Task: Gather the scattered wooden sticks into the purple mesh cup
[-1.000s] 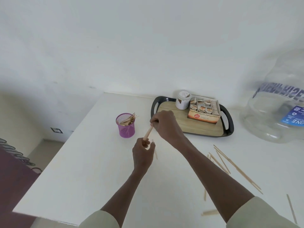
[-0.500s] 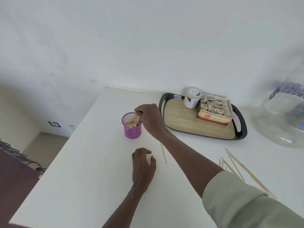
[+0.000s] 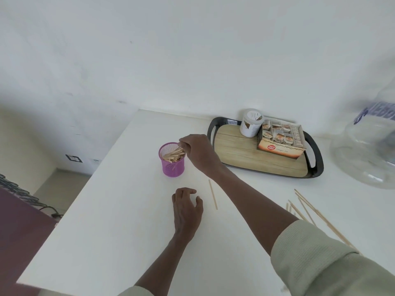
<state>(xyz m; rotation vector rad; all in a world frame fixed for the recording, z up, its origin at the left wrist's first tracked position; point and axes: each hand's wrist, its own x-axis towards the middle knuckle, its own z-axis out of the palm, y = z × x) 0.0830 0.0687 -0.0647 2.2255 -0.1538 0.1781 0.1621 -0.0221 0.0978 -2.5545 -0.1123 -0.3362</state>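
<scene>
Right hand (image 3: pixel 197 153) pinched over the purple mesh cup (image 3: pixel 172 160) of flat wooden sticks (image 3: pixel 173 154) — left hand (image 3: pixel 187 208) loosely spread, empty.

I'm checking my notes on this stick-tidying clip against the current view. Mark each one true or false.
1. The purple mesh cup already holds wooden sticks. True.
2. The right hand is at the cup's rim. True.
3. The left hand holds a bundle of sticks. False: it rests on the table holding nothing visible.
4. The cup stands on the tray. False: it stands on the table, left of the tray.
5. A single stick lies near the left hand. True.
</scene>
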